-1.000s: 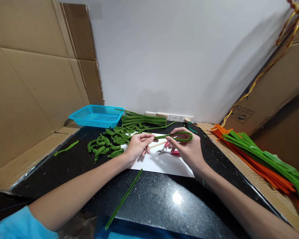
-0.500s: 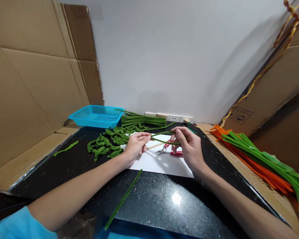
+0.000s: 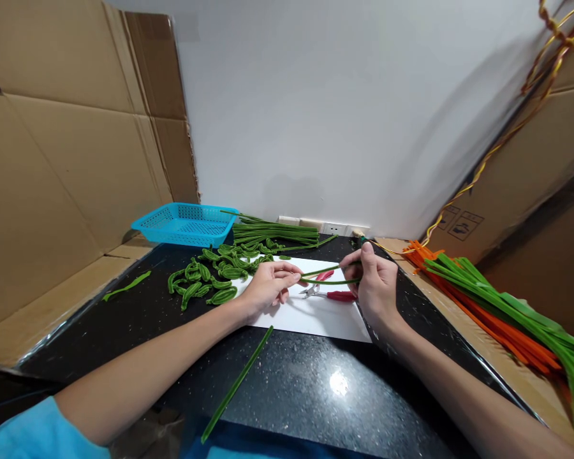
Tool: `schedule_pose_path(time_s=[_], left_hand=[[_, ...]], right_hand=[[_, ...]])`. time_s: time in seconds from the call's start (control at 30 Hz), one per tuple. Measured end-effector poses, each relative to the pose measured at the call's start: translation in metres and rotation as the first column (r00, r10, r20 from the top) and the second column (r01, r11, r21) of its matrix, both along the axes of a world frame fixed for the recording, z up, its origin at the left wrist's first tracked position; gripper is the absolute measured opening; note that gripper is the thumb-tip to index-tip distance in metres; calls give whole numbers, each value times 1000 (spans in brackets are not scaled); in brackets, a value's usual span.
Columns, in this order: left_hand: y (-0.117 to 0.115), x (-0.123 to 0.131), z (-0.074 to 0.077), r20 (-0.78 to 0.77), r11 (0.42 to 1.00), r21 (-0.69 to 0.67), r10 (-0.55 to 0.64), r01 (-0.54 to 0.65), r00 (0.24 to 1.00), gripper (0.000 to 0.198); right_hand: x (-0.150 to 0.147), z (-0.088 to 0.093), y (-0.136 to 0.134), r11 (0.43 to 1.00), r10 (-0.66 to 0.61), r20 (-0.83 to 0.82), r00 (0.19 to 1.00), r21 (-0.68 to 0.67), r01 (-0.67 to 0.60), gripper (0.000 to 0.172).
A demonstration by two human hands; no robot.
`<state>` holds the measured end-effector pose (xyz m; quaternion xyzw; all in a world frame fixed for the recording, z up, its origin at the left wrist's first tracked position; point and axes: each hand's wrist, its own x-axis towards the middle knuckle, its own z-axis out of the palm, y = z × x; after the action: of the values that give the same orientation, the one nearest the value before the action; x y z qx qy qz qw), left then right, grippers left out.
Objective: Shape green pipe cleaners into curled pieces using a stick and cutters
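Between my two hands stretches a dark green pipe cleaner (image 3: 323, 281), bent into a narrow loop. My left hand (image 3: 270, 287) pinches its left end with thumb and fingertips. On the other side my right hand (image 3: 375, 280) has its fingers closed round the right part, which they partly hide. Beneath lies a white sheet of paper (image 3: 310, 319), with red-handled pliers (image 3: 337, 295) on it, jaws to the left. Left of the paper is a heap of coiled green pipe-cleaner pieces (image 3: 222, 293). A single straight green pipe cleaner (image 3: 236, 386) lies nearer me, over the counter's front edge.
A blue basket (image 3: 184, 239) stands at the back left beside a bundle of straight green pipe cleaners (image 3: 277, 234). Green pipe cleaners (image 3: 511, 312) and orange ones (image 3: 502, 335) lie on cardboard at right. Sockets (image 3: 335, 228) line the wall; cardboard (image 3: 67, 159) stands at left.
My right hand has moved a little right and down, and my left hand slightly right, with the looped pipe cleaner. The pale stick seen by my left hand no longer shows.
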<state>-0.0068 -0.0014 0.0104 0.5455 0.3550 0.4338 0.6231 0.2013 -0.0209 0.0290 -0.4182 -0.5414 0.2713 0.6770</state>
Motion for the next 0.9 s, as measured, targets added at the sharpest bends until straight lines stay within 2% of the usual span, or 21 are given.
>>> schedule_pose_path(time_s=[0.27,0.47,0.57,0.73,0.8,0.9], left_hand=[[1,1,-3,-28,997,57,-52,54,998,26],[2,2,-4,-30,996,64,-67,69,997,34],[1,1,-3,-5,997,42,-59,59,998,35],[2,-2,1,73,999,-25,-34,36,997,29],[2,-3,2,86,998,-48,-30,35,996,27],[1,-3,1,67,996,-48,-74,78,995,27]], right_hand=[[5,1,0,985,-159,148,976,90,147,68],[5,0,0,978,-191,147,970,111,176,68],[5,0,0,992,-106,78,991,75,100,62],[4,-1,1,987,152,-24,988,50,-151,48],[2,-1,0,982,186,-19,982,46,-185,46],[0,0,-2,986,166,-2,986,29,-166,54]])
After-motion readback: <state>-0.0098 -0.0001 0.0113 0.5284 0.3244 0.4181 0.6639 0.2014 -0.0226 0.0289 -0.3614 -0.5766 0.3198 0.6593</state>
